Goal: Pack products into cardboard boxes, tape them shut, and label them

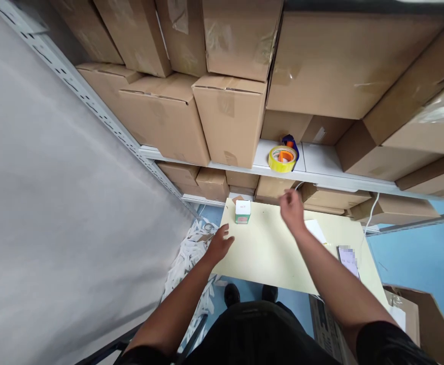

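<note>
My left hand (220, 242) hovers at the left edge of a pale yellow table (267, 253), fingers loosely apart and holding nothing. A small white and green box (242, 211) stands on the table's far left corner, just beyond that hand. My right hand (292, 207) is raised over the table's far edge, fingers curled, and I see nothing in it. A roll of yellow tape in a blue and orange dispenser (283, 157) sits on the white shelf (320, 162) above and beyond my right hand.
Brown cardboard boxes (229, 116) fill the metal shelves ahead. A phone (347, 259) and white paper (315, 230) lie on the table's right side. White paper strips (189, 253) pile on the blue floor at left. An open carton (415, 314) stands at right. A grey wall runs along the left.
</note>
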`<move>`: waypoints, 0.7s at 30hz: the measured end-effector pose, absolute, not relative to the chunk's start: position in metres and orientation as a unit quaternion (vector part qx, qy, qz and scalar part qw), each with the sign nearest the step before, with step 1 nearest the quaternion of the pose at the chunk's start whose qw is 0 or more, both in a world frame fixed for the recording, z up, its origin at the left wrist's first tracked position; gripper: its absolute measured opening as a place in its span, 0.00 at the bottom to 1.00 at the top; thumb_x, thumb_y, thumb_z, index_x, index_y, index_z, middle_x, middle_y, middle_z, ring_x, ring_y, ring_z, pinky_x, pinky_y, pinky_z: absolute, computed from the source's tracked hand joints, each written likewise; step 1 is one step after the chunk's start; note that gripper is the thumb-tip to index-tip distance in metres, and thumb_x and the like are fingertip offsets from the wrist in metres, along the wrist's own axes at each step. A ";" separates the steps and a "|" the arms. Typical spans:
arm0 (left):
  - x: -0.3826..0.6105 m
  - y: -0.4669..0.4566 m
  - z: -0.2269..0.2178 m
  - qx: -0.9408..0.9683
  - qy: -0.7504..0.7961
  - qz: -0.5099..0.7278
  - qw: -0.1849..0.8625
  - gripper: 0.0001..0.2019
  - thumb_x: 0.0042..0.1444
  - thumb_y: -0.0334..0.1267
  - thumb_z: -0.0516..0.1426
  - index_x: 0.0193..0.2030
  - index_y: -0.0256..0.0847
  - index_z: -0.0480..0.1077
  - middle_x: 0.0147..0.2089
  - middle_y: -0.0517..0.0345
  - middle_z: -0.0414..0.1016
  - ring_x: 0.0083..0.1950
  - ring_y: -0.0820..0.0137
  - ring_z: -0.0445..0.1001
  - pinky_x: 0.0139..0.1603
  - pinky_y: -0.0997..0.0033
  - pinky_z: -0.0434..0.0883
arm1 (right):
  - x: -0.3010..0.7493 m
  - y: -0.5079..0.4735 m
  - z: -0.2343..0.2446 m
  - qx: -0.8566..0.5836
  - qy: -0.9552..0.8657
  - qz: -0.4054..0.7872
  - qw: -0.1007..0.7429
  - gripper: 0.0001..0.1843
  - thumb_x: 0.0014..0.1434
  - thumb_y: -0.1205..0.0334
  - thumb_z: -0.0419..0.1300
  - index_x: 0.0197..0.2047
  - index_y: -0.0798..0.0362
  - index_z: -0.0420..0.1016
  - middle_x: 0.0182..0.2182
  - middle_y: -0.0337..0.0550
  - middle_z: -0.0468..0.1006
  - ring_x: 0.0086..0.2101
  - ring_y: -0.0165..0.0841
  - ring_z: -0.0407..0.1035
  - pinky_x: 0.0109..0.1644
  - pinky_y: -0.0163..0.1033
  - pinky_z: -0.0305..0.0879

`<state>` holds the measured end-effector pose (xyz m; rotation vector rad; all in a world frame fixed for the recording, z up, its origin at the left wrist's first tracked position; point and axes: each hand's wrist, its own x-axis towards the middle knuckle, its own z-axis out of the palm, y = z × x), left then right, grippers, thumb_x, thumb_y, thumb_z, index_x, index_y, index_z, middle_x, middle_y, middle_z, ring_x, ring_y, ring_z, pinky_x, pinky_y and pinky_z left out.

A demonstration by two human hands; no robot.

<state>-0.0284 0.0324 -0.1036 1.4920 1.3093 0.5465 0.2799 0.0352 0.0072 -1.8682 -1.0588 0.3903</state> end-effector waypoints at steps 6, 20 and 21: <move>-0.098 -0.054 -0.102 0.650 0.556 0.132 0.501 0.14 0.60 0.42 0.57 0.51 0.43 0.74 0.54 0.51 0.80 0.54 0.61 0.80 0.57 0.59 0.76 | 0.364 0.127 0.126 -0.835 -0.411 -0.012 0.367 0.25 0.55 0.48 0.68 0.50 0.56 0.72 0.39 0.54 0.79 0.44 0.46 0.74 0.51 0.52 0.70; -0.130 -0.069 -0.108 0.700 0.520 0.120 0.475 0.14 0.61 0.38 0.57 0.53 0.44 0.74 0.54 0.52 0.80 0.54 0.61 0.79 0.55 0.60 0.75 | 0.345 0.111 0.141 -0.877 -0.346 0.185 0.278 0.15 0.56 0.60 0.71 0.41 0.61 0.76 0.29 0.49 0.79 0.22 0.37 0.74 0.26 0.43 0.71; -0.132 -0.069 -0.109 0.703 0.515 0.118 0.476 0.14 0.61 0.38 0.57 0.53 0.44 0.74 0.54 0.52 0.80 0.54 0.61 0.79 0.56 0.60 0.74 | 0.345 0.086 0.135 -0.874 -0.346 0.172 0.295 0.16 0.56 0.58 0.70 0.43 0.59 0.76 0.29 0.48 0.79 0.21 0.36 0.73 0.26 0.42 0.70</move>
